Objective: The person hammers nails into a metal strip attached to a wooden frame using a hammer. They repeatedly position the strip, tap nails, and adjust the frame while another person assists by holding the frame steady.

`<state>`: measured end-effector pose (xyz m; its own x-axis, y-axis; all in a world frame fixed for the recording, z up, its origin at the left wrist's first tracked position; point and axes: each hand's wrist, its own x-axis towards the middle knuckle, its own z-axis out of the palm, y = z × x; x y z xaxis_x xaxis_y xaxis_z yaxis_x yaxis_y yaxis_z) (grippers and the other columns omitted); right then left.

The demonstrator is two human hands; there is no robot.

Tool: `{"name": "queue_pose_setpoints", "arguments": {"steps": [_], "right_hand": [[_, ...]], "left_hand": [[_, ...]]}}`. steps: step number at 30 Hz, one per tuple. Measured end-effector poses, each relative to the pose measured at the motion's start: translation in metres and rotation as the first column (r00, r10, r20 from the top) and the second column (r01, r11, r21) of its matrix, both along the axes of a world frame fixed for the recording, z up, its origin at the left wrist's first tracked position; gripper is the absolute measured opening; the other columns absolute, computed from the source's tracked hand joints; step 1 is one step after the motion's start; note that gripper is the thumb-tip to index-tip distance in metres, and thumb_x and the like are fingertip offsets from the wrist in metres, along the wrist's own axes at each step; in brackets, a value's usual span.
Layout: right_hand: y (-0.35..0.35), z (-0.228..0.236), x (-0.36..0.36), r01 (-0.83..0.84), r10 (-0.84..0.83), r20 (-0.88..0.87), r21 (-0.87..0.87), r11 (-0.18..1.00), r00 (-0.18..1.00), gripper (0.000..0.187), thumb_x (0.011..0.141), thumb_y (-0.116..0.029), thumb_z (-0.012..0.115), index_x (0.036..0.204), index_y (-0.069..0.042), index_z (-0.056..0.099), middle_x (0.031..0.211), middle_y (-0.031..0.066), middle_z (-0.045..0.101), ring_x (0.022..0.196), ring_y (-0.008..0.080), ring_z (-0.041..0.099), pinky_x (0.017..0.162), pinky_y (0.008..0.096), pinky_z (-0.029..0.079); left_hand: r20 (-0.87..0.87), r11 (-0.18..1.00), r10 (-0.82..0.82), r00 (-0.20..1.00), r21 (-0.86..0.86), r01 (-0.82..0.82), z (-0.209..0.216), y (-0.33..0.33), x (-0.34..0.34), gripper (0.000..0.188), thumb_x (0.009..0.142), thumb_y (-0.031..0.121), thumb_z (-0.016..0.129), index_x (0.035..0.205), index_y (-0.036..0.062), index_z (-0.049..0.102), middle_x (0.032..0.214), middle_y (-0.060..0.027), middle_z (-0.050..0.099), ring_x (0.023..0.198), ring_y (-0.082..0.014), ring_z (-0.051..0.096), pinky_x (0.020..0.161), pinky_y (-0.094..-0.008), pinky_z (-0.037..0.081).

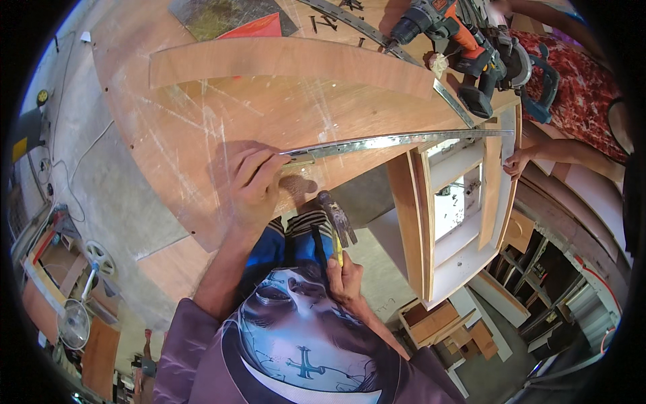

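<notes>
My left hand (254,178) is closed at the near left end of a long, thin metal rail (377,142), its fingers pinching there over the plywood table. A small thin brass-coloured piece (304,163) shows just beside those fingertips; what it is, I cannot tell. My right hand (346,277) grips a claw hammer (338,219) by its yellow handle, low in front of my body, with the head up and apart from the rail. The rail's far end reaches over an open wooden cabinet frame (420,222) on the right.
A curved plywood strip (289,64) lies across the plywood table (202,148). Beyond it are a cordless drill (431,27), a circular saw (515,64) and several dark screws (324,23). At the right, a co-worker's hand (518,161) touches the frame. A fan (74,323) stands lower left.
</notes>
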<state>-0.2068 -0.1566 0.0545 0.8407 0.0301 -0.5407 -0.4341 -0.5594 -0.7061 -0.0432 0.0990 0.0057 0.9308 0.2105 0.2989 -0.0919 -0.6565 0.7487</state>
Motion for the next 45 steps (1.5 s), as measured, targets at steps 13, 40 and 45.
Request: {"name": "queue_pose_setpoints", "arguments": {"steps": [13,40,45], "right_hand": [[0.009,-0.005,0.005,-0.048,0.048,0.009,-0.014,0.999,0.999,0.035,0.11,-0.032,0.066,0.093,-0.002,0.06,0.061,0.02,0.056,0.052,0.0397,0.063,0.052,0.0455,0.047],[0.029,0.004,0.028,-0.129,0.135,0.064,-0.084,0.988,0.989,0.031,0.108,-0.03,0.067,0.097,-0.002,0.061,0.066,0.0238,0.061,0.061,0.047,0.067,0.055,0.0523,0.05],[0.017,0.008,0.011,-0.06,0.059,-0.024,-0.054,0.997,0.998,0.035,0.11,-0.03,0.067,0.091,-0.002,0.059,0.063,0.021,0.058,0.054,0.041,0.064,0.053,0.0457,0.048]], "left_hand": [[-0.097,0.998,0.057,0.994,0.027,-0.055,0.002,0.006,-0.005,0.041,0.076,-0.005,0.084,0.113,0.0126,0.081,0.109,-0.0059,0.074,0.108,-0.0304,0.069,0.098,-0.0433,0.053],[-0.069,0.996,-0.008,0.998,0.086,0.013,0.005,0.012,-0.004,0.04,0.074,-0.006,0.079,0.111,0.0093,0.081,0.11,-0.0075,0.075,0.11,-0.0309,0.07,0.098,-0.0428,0.054],[-0.03,0.997,0.028,0.999,0.078,-0.026,-0.002,0.021,-0.017,0.036,0.078,-0.003,0.082,0.111,0.0114,0.082,0.111,-0.0053,0.075,0.11,-0.0281,0.07,0.098,-0.042,0.055]]}}
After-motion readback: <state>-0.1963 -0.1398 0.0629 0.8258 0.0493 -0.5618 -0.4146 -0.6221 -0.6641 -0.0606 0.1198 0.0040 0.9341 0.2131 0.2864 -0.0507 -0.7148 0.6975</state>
